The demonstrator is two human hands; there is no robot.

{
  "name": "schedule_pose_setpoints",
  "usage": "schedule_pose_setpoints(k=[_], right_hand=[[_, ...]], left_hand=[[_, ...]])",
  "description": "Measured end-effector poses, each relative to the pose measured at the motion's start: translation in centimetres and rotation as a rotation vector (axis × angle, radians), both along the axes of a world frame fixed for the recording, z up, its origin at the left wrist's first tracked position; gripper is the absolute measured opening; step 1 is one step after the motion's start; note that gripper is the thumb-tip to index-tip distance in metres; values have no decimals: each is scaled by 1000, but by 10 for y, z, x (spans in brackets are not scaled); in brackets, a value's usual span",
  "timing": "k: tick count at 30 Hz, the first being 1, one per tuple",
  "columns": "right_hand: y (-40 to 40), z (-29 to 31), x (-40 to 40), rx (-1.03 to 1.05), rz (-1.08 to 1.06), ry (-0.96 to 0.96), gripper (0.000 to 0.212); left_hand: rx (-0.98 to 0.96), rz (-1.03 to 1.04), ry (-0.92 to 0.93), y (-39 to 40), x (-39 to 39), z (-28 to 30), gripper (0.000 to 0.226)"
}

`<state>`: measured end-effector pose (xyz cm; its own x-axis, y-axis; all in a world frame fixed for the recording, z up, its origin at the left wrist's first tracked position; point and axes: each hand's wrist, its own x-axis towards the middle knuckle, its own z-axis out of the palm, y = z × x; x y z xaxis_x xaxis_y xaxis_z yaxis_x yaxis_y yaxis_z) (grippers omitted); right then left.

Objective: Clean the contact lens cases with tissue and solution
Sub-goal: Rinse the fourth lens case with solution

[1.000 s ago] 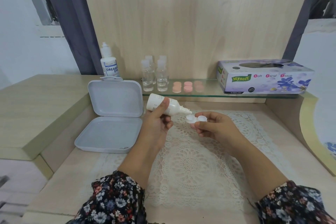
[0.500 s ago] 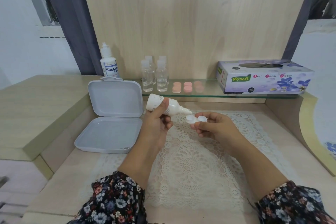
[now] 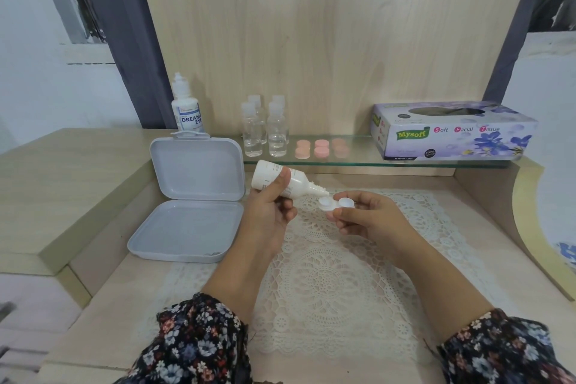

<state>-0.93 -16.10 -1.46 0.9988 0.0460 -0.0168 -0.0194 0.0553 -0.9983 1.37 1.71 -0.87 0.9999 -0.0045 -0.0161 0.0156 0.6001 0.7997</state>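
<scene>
left hand (image 3: pixel 268 215) is gripping the white solution bottle (image 3: pixel 285 181) tilted, nozzle tip sitting right at the left well of the open lens case (image 3: pixel 335 204). right hand (image 3: pixel 371 218) is pinching that case, holding it above the lace mat (image 3: pixel 327 274) on the desk (image 3: pixel 103 315). tissue box (image 3: pixel 452 131) is sitting on the glass shelf (image 3: pixel 358 160), well apart.

Pale wood tabletop (image 3: pixel 131 315): white lace mat (image 3: pixel 327 290) in middle, open grey box (image 3: pixel 187 227) at left. Glass shelf (image 3: pixel 358 159) behind: clear bottles (image 3: pixel 265 134), pink caps (image 3: pixel 321 148), tissue box (image 3: pixel 452 131).
</scene>
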Motion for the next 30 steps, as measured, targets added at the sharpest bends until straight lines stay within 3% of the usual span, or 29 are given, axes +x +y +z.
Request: schedule_pose_setpoints(k=[30], right_hand=[[0,-2,2,-3,-7,-1,23]], left_hand=[[13,2,3,0,-2,2,42]])
